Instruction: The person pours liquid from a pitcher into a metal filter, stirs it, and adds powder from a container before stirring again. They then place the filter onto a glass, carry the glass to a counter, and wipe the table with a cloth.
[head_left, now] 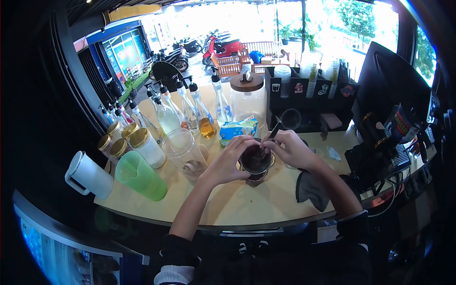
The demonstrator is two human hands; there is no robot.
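Note:
My left hand (229,160) is wrapped around the side of a small round cup (255,161) with a dark inside, tilted toward me. Between the fingers of my right hand (289,149) is a thin utensil with a black handle (274,131); its lower end reaches into the cup, and I cannot tell its kind. Directly under the cup is a glass jar (256,179) with dark contents, partly hidden by the cup. Just behind my hands lies a blue and green packet of tissues (237,131).
At left stand a green pitcher (141,175), a white jug (89,175), a clear plastic jar (185,154) and gold-lidded jars (148,148). Pump bottles (204,116) line the back. A black cup organizer (311,90) and a dark cloth (313,190) are at right.

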